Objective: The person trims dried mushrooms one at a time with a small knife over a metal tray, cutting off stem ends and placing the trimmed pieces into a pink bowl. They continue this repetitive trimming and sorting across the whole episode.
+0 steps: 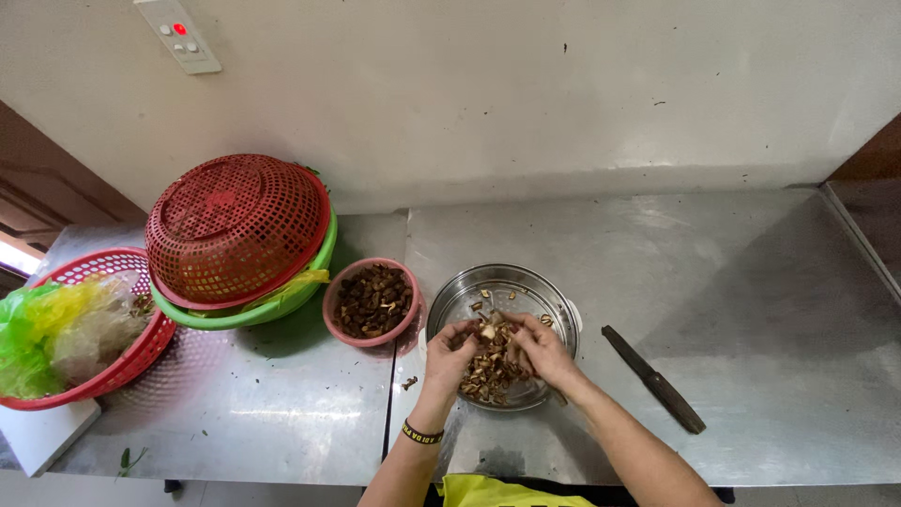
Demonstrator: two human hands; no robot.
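Nearest the camera, the left hand (pixel 449 357) and the right hand (pixel 542 349) meet over the near half of a steel bowl (pixel 526 282), fingers curled inward and pinching at a heap of chopped brown pieces (pixel 490 368) that lies between and just under them. A dark knife (pixel 653 379) rests on the steel counter (pixel 751 310) at about three o'clock from the hands. At ten o'clock stands a pink bowl (pixel 330 305) of dark pieces, then an upturned red basket (pixel 235 225) on a green one, and far left a red basket (pixel 131 361) with plastic bags.
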